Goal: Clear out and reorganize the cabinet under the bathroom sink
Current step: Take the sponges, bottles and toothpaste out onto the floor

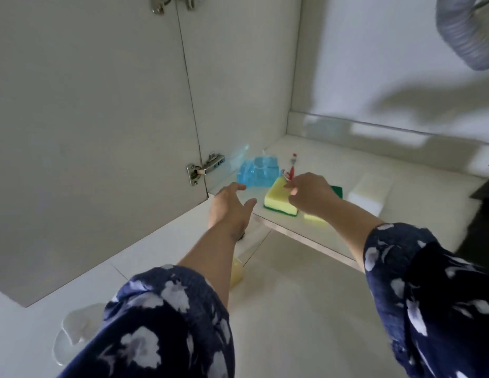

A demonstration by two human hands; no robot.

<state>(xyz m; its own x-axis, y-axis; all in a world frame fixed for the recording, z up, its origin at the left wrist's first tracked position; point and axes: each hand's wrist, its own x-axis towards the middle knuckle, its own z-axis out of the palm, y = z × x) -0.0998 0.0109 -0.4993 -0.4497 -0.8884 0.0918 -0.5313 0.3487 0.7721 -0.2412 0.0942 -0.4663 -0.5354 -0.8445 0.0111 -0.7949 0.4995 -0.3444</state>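
red-and-white plastic, thin and stick-like, shows at the fingertips of the right hand (310,193): the grip there is curled and seems pinched on the lower end of a small toothbrush-like item (291,170), though blur hides the exact contact. the left hand (229,207) reaches in at 9 o'clock of it with fingers straight and spread, holding nothing, its tips near a crinkled pale-blue translucent plastic pack (258,173).

under the right hand lies a soft rectangular yellow sponge (278,201) with a green scouring layer below. a second yellow sponge (314,216) peeks out at the wrist, and a dark green pad (337,191) shows just past the knuckles at 3 o'clock. further toward 3 o'clock sits a smooth white foam block (370,192).

all of these rest on the glossy white cabinet floor (333,165). the flat cabinet door (87,132) stands open at 9 o'clock, with a metal hinge (205,169) at its edge. a ribbed grey drain hose (464,31) hangs at 1 o'clock. both sleeves (161,323) are dark blue with white blotches. another yellow sponge (236,271) lies on the tiled floor below the left forearm.
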